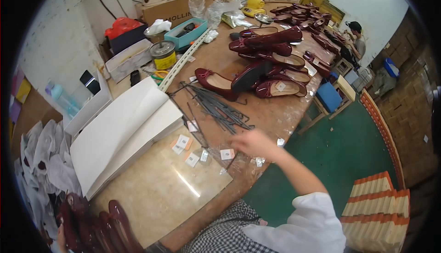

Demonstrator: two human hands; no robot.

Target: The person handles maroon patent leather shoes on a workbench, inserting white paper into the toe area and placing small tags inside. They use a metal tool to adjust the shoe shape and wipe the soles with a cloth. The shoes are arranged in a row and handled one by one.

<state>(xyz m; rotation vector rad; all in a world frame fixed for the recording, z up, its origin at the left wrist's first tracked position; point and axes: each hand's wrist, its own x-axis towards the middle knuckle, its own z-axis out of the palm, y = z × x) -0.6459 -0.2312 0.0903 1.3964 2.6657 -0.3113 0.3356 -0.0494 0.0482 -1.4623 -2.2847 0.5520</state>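
Observation:
My right hand (251,143) reaches over the brown worktable (271,120), near the ends of a bundle of thin dark grey rods (216,104). Its fingers are smeared, and whether they hold anything does not show. A small white and orange tag (227,154) lies just beside that hand, with a few more tags (182,143) to the left. At the lower left, part of my left hand (60,238) shows against several glossy dark red shoes (120,223). The shoes and the picture's rim hide most of its fingers.
Dark red flats (271,42) are heaped farther back. A stack of white paper (124,129) lies left beside a beige slab (161,193). Behind stand a teal tray (186,32) and a yellow can (163,55). A person (356,42) sits far right, beyond a blue-seated stool (328,98).

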